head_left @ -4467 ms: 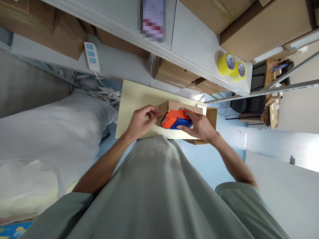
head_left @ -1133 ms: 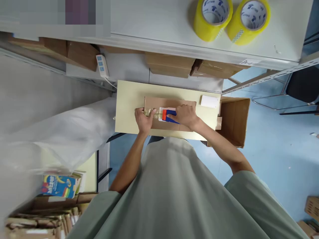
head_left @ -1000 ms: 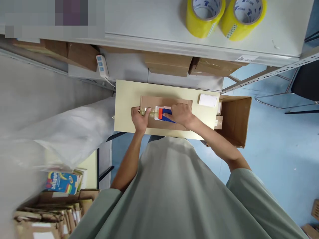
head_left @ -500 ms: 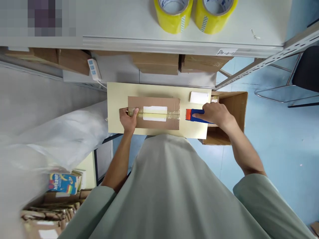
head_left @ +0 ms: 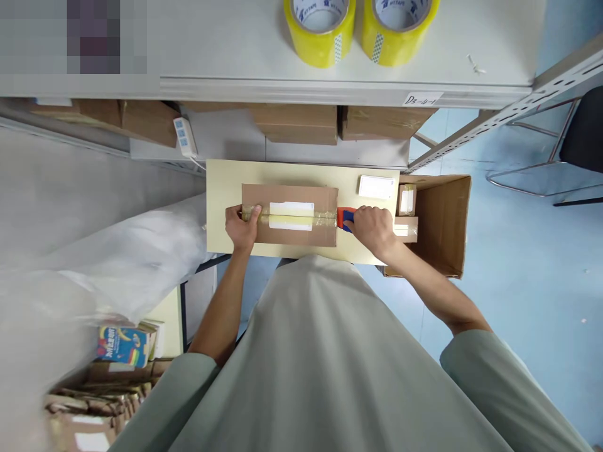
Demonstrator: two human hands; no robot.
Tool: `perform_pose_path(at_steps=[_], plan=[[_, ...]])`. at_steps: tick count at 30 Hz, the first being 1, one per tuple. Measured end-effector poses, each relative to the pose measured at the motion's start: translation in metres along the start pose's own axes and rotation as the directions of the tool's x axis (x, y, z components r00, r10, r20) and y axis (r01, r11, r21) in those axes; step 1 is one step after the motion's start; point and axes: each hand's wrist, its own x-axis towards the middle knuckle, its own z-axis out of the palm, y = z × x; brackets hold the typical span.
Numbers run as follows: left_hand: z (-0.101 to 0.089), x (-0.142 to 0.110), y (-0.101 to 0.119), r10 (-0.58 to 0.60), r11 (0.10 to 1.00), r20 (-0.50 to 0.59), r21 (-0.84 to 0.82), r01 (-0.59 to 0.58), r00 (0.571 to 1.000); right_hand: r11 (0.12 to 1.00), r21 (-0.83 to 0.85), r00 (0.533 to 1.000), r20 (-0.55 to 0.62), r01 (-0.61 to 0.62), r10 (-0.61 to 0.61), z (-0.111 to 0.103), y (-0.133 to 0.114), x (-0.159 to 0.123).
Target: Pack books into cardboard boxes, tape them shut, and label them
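A flat brown cardboard box (head_left: 296, 236) lies on the cream tabletop (head_left: 277, 171), with clear tape along its middle and a white label (head_left: 291, 207) under the tape. My left hand (head_left: 242, 227) grips the box's left end, thumb on top and fingers around the edge. In my right hand (head_left: 374, 229) is a blue-and-red hand tool (head_left: 345, 219), mostly hidden by the fist. Its red end meets the right end of the box at the taped seam; no blade can be made out. A small white box (head_left: 376, 187) lies above my right hand.
To the right stands an open carton (head_left: 443, 226) holding small boxes (head_left: 407, 199). Two yellow tape rolls (head_left: 320, 47) sit on the shelf (head_left: 226, 44) above. A power strip (head_left: 185, 137) hangs at the left, near a translucent plastic sheet (head_left: 141, 251). Flattened cartons (head_left: 89, 402) are stacked lower left.
My right hand has moved left with the blue-and-red tool, bringing its red end to the box's right edge. My left hand keeps its grip on the box.
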Motion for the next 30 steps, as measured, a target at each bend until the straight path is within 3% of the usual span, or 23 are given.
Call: perform_pose_path(at_steps=[7, 12, 17, 19, 25, 30], plan=[[0.001, 0.002, -0.001, 0.015, 0.999, -0.007, -0.048, -0.016, 1.000, 0.963, 0.233, 0.979, -0.118, -0.136, 0.166, 0.050, -0.014, 0.007], [0.004, -0.001, -0.001, 0.058, 0.991, -0.024, -0.118, -0.061, 0.998, 0.816, 0.490, 0.898, -0.135, -0.307, 0.419, 0.066, 0.005, 0.008], [-0.002, 0.000, 0.005, 0.091, 0.987, 0.023, -0.135, -0.087, 0.996, 0.602, 0.786, 0.890, -0.166, -0.141, 0.425, 0.061, -0.004, 0.003], [-0.006, 0.001, 0.006, 0.120, 0.987, 0.054, -0.113, -0.113, 0.991, 0.585, 0.804, 0.884, -0.190, -0.110, 0.427, 0.058, -0.017, 0.004], [-0.019, 0.004, 0.003, 0.219, 0.972, 0.153, -0.122, -0.202, 0.964, 0.592, 0.779, 0.809, -0.203, -0.207, 0.551, 0.059, -0.037, 0.009], [-0.032, 0.008, -0.003, 0.203, 0.969, 0.309, -0.198, -0.146, 0.929, 0.539, 0.815, 0.747, -0.220, -0.213, 0.627, 0.066, -0.041, 0.009]])
